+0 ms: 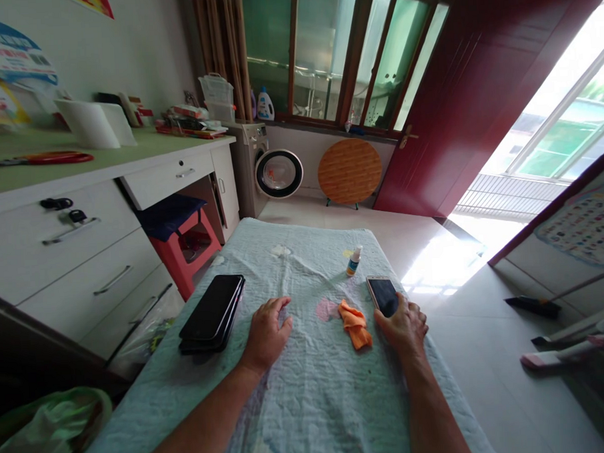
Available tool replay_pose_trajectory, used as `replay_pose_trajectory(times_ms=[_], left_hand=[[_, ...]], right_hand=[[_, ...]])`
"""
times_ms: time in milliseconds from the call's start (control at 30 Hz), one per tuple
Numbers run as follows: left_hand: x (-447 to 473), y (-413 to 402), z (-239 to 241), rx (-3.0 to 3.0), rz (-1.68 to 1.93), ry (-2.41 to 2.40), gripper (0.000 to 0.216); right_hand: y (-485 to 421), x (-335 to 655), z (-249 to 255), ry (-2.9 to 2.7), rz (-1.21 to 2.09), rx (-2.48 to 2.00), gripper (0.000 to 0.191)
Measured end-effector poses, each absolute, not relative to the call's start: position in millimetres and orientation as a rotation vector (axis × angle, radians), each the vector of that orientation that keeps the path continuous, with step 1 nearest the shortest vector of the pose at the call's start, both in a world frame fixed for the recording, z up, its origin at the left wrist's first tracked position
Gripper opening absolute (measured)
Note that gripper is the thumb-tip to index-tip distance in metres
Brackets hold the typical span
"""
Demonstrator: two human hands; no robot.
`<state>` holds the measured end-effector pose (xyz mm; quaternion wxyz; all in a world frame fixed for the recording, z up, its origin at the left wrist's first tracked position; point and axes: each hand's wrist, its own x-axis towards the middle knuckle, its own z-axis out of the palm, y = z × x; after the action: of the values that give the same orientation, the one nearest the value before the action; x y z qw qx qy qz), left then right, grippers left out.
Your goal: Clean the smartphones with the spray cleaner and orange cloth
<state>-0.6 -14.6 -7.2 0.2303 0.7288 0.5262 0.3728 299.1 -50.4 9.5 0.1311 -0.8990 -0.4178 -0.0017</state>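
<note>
My right hand grips the near end of a phone with a dark screen and pale rim that lies on the light blue quilted cloth. An orange cloth lies crumpled just left of that hand. A small spray bottle stands upright behind the phone. My left hand rests palm down on the cloth, fingers slightly curled and holding nothing. A stack of black phones lies to its left near the cloth's edge.
A white desk with drawers runs along the left, a red stool under it. A washing machine and a folded round table stand by the far wall. A broom lies on the tiled floor at right.
</note>
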Motion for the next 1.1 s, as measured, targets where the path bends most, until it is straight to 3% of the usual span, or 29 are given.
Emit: replay_pose_trajectory(times_ms=[1100], left_hand=[[-2.1, -14.1, -7.8, 2.014, 1.017, 1.438, 0.032]], right_hand=[[-53.6, 293.6, 9.5, -1.229, 0.038, -2.627, 0.072]])
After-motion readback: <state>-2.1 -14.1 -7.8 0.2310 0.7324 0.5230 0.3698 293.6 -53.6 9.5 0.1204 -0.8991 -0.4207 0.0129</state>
